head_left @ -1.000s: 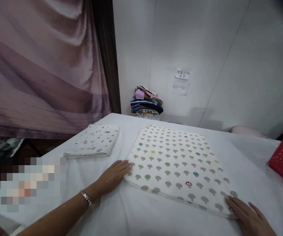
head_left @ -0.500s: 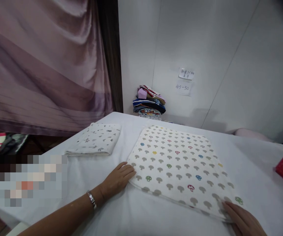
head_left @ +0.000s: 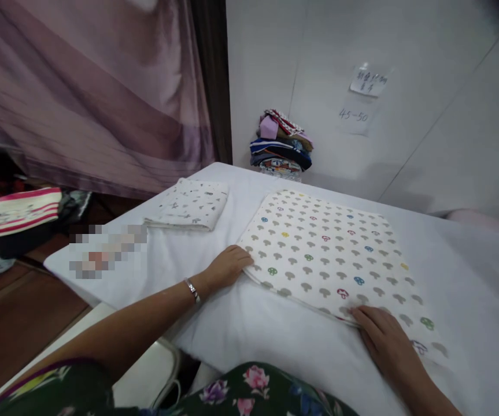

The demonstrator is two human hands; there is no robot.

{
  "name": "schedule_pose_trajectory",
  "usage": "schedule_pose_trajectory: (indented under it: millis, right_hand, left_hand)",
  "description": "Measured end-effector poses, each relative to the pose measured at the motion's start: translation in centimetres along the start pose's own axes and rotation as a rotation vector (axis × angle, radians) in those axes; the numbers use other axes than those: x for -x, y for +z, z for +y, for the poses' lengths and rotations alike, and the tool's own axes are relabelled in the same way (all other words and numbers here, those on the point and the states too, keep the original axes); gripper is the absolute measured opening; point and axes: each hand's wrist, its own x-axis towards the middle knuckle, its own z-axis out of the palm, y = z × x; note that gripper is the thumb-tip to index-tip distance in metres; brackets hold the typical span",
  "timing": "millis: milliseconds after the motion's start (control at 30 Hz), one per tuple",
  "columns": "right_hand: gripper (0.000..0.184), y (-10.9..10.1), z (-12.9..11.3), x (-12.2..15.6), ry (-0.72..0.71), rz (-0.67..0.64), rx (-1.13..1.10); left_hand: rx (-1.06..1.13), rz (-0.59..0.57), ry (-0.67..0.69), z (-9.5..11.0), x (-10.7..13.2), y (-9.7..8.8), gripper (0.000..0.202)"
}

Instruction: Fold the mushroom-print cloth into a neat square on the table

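A folded white cloth with a mushroom print (head_left: 327, 254) lies flat on the white-covered table (head_left: 258, 329). My left hand (head_left: 227, 267) rests at its near left corner, fingers curled on the edge. My right hand (head_left: 383, 338) lies flat on the near edge, fingers stretched out over the fabric. A silver bracelet sits on my left wrist. A smaller folded white cloth with grey marks (head_left: 188, 204) lies to the left, apart from both hands.
A pile of folded coloured fabrics (head_left: 281, 141) stands at the far edge against the white wall. Paper notes (head_left: 366, 86) hang on the wall. A mauve curtain (head_left: 93, 86) fills the left. A striped item (head_left: 13, 211) lies lower left. A red thing shows at the right edge.
The view has shifted down and left. My right hand has slid left along the near edge and onto the cloth. My left hand stays at the left corner.
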Motion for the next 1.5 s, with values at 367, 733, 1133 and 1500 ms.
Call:
schedule_pose_trajectory:
  millis: [367, 733, 1133, 1500]
  right_hand:
    - [0.034, 1.1, -4.8, -6.4, -0.107, -0.04, -0.033]
    - [0.032, 1.5, -5.6, -7.7, -0.078, -0.072, -0.085]
    - [0.025, -0.4, -5.8, -9.1, 0.019, -0.241, -0.325]
    - [0.025, 1.0, -7.3, -10.0, -0.023, -0.118, -0.289]
  left_hand:
    - [-0.021, 0.01, 0.061, 2.9, -0.8, 1.0, 0.034]
    - [0.001, -0.009, 0.092, 4.2, -1.8, 1.7, 0.014]
    - [0.173, -0.015, 0.075, 4.9, -2.2, 0.8, 0.023]
    - [0.208, 0.0, 0.109, 5.8, -3.2, 2.2, 0.025]
